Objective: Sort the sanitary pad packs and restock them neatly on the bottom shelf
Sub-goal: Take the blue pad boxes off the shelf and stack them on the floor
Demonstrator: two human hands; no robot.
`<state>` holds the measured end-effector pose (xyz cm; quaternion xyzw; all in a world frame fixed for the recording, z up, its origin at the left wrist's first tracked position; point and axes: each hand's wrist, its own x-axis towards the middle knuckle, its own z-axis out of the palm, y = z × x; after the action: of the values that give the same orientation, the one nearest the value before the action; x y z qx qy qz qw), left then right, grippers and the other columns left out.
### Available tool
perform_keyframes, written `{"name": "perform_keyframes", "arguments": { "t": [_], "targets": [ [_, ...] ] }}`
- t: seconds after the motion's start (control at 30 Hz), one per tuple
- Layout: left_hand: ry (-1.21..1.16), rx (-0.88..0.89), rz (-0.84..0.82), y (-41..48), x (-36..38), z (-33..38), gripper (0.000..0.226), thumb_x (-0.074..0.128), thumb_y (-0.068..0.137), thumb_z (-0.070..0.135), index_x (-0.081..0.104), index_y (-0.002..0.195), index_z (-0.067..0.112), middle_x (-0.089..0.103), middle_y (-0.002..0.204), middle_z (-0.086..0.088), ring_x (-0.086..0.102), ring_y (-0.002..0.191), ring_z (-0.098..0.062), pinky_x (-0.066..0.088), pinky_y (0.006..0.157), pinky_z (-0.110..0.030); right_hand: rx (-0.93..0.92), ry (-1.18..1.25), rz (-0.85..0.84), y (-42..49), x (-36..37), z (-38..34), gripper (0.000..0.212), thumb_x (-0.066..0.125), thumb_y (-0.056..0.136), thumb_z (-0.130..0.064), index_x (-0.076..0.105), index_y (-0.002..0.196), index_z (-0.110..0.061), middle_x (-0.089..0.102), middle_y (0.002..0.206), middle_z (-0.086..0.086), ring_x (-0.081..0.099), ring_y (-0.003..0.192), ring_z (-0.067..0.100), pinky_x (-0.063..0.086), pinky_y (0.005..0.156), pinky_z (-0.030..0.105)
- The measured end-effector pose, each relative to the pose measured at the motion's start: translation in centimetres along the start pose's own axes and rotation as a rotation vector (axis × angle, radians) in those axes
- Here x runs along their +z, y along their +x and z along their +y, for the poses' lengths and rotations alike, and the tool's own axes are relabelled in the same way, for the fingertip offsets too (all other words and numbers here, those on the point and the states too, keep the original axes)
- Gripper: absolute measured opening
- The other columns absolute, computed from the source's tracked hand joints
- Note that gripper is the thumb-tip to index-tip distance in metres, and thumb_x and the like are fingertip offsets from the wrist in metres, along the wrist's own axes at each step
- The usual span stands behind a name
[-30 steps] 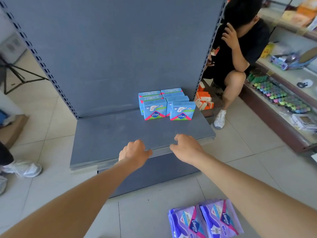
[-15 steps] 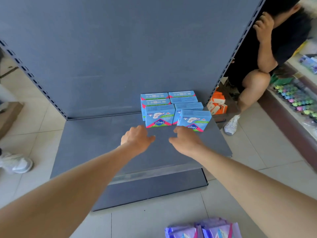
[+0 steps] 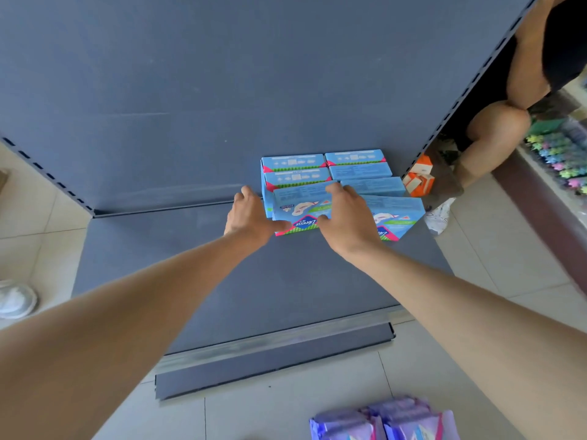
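blue pad pack held between left hand and right hand

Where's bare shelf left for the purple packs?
The bottom shelf is bare across its left half, from the left upright to the blue boxes, and along the front strip between them and the front edge. The back right corner is crowded: left hand and right hand grip the front-left box.

Left hand, right hand round pack

Orange boxes beside crouching person; white shoe far left.
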<state>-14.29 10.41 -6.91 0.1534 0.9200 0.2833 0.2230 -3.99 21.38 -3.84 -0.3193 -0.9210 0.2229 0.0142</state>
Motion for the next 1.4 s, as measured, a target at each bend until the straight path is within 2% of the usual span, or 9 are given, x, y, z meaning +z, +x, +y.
{"name": "perform_keyframes", "arguments": {
  "t": [0.33,0.47,0.67,0.77,0.9,1.0,1.13,1.27,1.4],
  "targets": [
    [-0.213,0.105,0.024,2.5,1.7,-1.0,0.070,0.086,0.062,0.034,0.043,0.110,0.006,0.057,0.117,-0.004,0.056,0.106,-0.023,0.050,0.084,-0.038,0.012,-0.042,0.049,0.9,1.7,0.6,0.053,0.061,0.088,-0.012,0.040,0.137,-0.009,0.047,0.127,0.011,0.045,0.121,0.029,0.043,0.093,0.037],
    [-0.247,0.119,0.034,2.7,1.5,-1.3,0.073,0.089,0.057,0.037,0.043,0.106,0.008,0.057,0.111,0.002,0.054,0.100,-0.017,0.048,0.082,-0.035,0.018,-0.024,0.061,1.1,1.8,0.6,0.046,0.059,0.089,-0.010,0.044,0.133,-0.009,0.048,0.124,0.011,0.048,0.118,0.029,0.043,0.091,0.036],
    [-0.270,0.176,-0.006,3.0,1.4,-2.0,0.073,0.090,0.050,0.038,0.049,0.106,0.017,0.062,0.110,0.003,0.061,0.102,-0.016,0.053,0.088,-0.041,0.049,0.031,0.073,1.3,1.9,0.7,0.039,0.058,0.089,-0.010,0.049,0.127,-0.010,0.050,0.120,0.011,0.049,0.115,0.029,0.045,0.089,0.038],
    [-0.261,0.208,-0.007,2.6,1.1,-2.2,0.064,0.089,0.053,0.037,0.055,0.105,0.021,0.064,0.105,0.004,0.063,0.094,-0.014,0.055,0.081,-0.034,0.067,0.094,0.091,1.4,1.8,0.8,0.039,0.058,0.087,-0.009,0.051,0.125,-0.011,0.050,0.117,0.011,0.050,0.113,0.028,0.045,0.087,0.037],
    [-0.328,0.181,-0.058,1.6,-0.5,-3.3,0.056,0.089,0.059,0.032,0.057,0.102,0.018,0.063,0.090,0.015,0.064,0.080,-0.003,0.045,0.055,-0.007,0.095,0.146,0.152,1.0,1.7,1.3,0.041,0.061,0.083,-0.007,0.047,0.121,-0.008,0.049,0.114,0.011,0.051,0.108,0.029,0.043,0.079,0.035],
    [-0.338,0.144,-0.168,1.0,-2.3,-5.0,0.056,0.091,0.056,0.035,0.061,0.102,0.024,0.068,0.094,0.012,0.068,0.086,-0.005,0.051,0.066,-0.017,0.114,0.201,0.130,0.4,1.9,1.7,0.047,0.070,0.075,-0.012,0.045,0.115,-0.008,0.050,0.111,0.007,0.051,0.103,0.026,0.037,0.072,0.030],
    [-0.392,0.167,-0.329,-0.4,-4.5,-6.2,0.060,0.088,0.047,0.044,0.066,0.102,0.032,0.070,0.099,0.011,0.068,0.094,-0.006,0.053,0.089,-0.032,0.082,0.354,-0.007,-1.3,1.8,1.3,0.067,0.080,0.065,-0.018,0.048,0.124,-0.013,0.056,0.118,0.000,0.054,0.107,0.017,0.041,0.082,0.024],
    [-0.430,0.222,-0.436,-2.3,-5.5,-6.5,0.063,0.083,0.054,0.045,0.065,0.112,0.028,0.068,0.113,0.001,0.065,0.106,-0.016,0.049,0.099,-0.043,0.060,0.622,-0.194,-3.8,1.6,1.1,0.062,0.082,0.068,-0.014,0.052,0.122,-0.021,0.066,0.103,-0.014,0.062,0.083,-0.010,0.044,0.065,0.003],
    [-0.529,0.152,-0.453,-4.8,-4.7,-6.5,0.073,0.082,0.049,0.053,0.063,0.114,0.027,0.068,0.115,0.000,0.067,0.100,-0.012,0.053,0.088,-0.034,0.118,0.815,-0.201,-5.8,2.5,2.6,0.059,0.085,0.068,-0.020,0.056,0.120,-0.022,0.069,0.108,-0.008,0.065,0.098,0.003,0.052,0.080,0.017]
  ]
}}
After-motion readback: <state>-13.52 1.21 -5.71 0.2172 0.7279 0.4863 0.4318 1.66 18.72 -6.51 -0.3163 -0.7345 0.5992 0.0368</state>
